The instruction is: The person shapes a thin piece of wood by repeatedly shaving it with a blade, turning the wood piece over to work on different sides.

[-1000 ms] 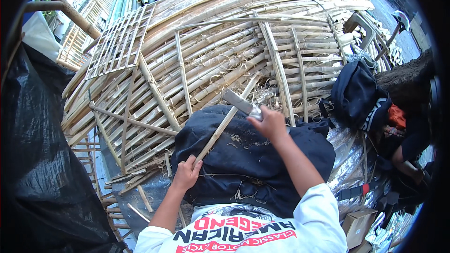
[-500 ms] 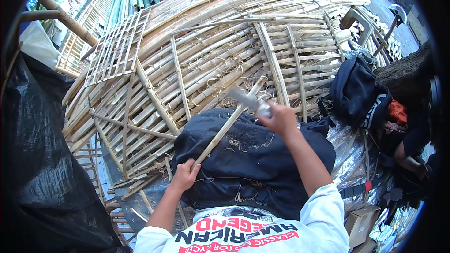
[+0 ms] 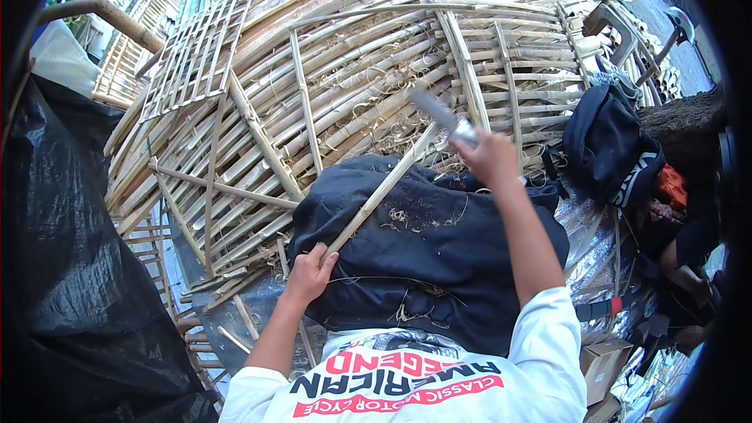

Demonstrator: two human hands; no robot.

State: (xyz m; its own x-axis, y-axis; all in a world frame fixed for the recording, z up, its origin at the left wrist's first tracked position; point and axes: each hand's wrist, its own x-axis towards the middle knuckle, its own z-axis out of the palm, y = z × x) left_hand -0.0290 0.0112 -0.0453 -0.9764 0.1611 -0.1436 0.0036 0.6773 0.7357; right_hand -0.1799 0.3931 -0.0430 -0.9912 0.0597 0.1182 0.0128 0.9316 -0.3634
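Left hand (image 3: pixel 312 272): grip closed round near end of long pale split-bamboo strip (image 3: pixel 380 193), slanting across rumpled dark cloth (image 3: pixel 470 266), probably for steady backing; right hand (image 3: pixel 492 158): grip closed on flat grey metal-bladed tool (image 3: pixel 432 108) near strip's far end, contact unclear

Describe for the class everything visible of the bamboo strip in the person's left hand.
The bamboo strip is pale yellowish, long, narrow and nearly straight, apparently split bamboo. The left hand grips its near end; from there it slants away rightward over the dark cloth. Its far end lies close to the knife blade; whether they touch cannot be told.
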